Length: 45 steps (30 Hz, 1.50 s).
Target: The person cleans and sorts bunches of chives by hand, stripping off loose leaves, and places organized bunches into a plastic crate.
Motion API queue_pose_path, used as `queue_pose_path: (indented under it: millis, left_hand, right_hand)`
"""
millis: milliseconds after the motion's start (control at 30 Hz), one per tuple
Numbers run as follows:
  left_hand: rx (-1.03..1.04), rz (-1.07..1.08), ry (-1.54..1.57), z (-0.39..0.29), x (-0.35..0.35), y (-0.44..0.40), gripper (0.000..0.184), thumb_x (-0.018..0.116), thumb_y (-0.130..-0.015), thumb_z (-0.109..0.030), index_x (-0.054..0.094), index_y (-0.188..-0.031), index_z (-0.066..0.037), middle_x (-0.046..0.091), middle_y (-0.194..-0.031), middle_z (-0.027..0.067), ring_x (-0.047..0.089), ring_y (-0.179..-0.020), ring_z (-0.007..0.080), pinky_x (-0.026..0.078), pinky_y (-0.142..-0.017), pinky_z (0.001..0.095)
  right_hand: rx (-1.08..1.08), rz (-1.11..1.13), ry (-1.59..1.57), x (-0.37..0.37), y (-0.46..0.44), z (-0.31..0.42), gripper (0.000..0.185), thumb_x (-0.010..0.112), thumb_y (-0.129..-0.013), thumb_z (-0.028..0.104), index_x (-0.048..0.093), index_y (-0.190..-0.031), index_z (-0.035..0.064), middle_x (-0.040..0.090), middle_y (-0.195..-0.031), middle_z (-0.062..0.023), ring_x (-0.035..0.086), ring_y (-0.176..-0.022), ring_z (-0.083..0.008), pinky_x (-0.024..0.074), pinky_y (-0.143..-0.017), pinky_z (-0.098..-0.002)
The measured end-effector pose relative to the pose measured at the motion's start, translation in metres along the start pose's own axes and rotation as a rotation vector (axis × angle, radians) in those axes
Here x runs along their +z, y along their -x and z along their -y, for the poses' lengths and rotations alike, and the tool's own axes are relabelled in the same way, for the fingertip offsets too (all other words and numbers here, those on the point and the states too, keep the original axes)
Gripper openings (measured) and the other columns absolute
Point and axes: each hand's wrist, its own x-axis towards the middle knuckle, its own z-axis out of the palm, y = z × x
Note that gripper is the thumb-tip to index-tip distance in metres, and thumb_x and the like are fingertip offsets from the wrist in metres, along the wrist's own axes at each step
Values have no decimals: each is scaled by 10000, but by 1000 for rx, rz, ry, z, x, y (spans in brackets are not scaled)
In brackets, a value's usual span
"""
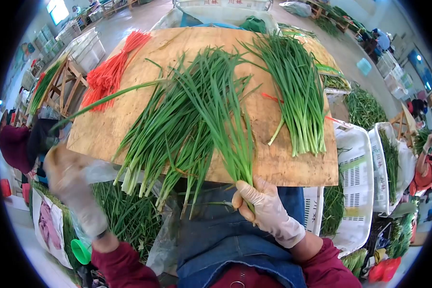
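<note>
My right hand [261, 206], in a pale thin glove, is closed around the stalk ends of a small bunch of garlic chives [233, 139]. Those leaves fan up and left across a larger loose pile of garlic chives [163, 125], whose stalks hang over the front edge of the wooden board [201, 38]. My left hand [65, 168], also gloved, is out past the board's left edge, smeared by motion. Near it a long single leaf [105, 98] stretches from the pile; whether the fingers hold it cannot be made out.
A neat bundle of chives [300, 96] lies at the board's right beside a red tie [272, 97]. Red ties [113, 72] are heaped at the back left. Loose chives [129, 216] fill a bag below left. White crates [353, 187] stand at the right, with people farther off.
</note>
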Motion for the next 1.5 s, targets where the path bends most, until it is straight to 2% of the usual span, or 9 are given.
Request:
queue_pose_path:
  millis: [67,167,267,400,700,833,933,1267,1500]
  left_hand:
    - [-359,-136,-31,48,-59,-14,259,504,-938,-197,578,-1070,13,505,-705,11,492,-595,66,400,-515,189]
    - [8,133,-994,101,-123,20,306,443,-953,-204,580,-1112,18,651,-922,136,618,-821,222,485,-695,308]
    - [-131,328,-467,42,-102,77,232,543,-882,-76,609,-1091,0,637,-1038,174,613,-920,275,470,-842,335]
    - [123,696,122,-50,-45,124,120,615,-808,-36,637,-926,-27,629,-787,112,612,-633,188,492,-560,306]
    - [309,871,-94,-78,22,165,156,668,-767,-126,585,-873,-45,554,-654,80,556,-522,229,420,-453,331]
    - [-1011,1167,592,-85,7,135,62,580,-830,-96,594,-806,-41,597,-633,13,448,-440,40,313,-402,181]
    - [-1145,1219,698,-91,0,127,106,574,-843,-128,591,-835,-24,586,-634,21,445,-448,39,316,-412,181]
    - [-991,1307,628,-103,-9,135,125,560,-846,-99,609,-834,14,537,-603,20,464,-531,68,345,-490,209]
    - [-609,900,358,-78,-63,141,113,568,-823,-49,597,-728,6,529,-568,24,451,-504,78,352,-466,240]
  right_hand:
    - [19,24,-35,-1,-3,-3,313,519,-933,326,536,-942,14,563,-642,-51,421,-391,-78,314,-332,-209]
    - [94,162,-60,-11,-7,4,344,487,-947,325,540,-952,-15,594,-686,-89,472,-424,-100,339,-346,-206]
    - [78,-8,-279,-1,-6,15,389,507,-934,340,532,-1036,-35,608,-804,-138,527,-508,-127,363,-365,-213]
    - [253,49,-228,-12,-15,6,351,497,-943,314,507,-1077,-10,578,-761,-97,470,-490,-108,307,-363,-194]
    - [136,207,-451,5,-2,19,187,599,-848,114,541,-993,10,331,-530,56,299,-383,-48,234,-326,-209]
    - [238,38,-216,15,-15,-8,193,668,-802,114,559,-934,26,447,-557,22,325,-367,-46,220,-330,-217]
    - [240,13,-127,27,-18,-13,201,682,-797,137,568,-919,26,503,-582,-2,318,-355,-46,213,-320,-218]
    - [68,-103,-6,50,-29,-13,176,698,-765,109,578,-657,39,443,-436,-2,352,-311,-96,261,-313,-257]
    - [4,-138,-114,35,-46,4,174,642,-820,122,598,-691,13,440,-460,2,351,-338,-87,245,-328,-243]
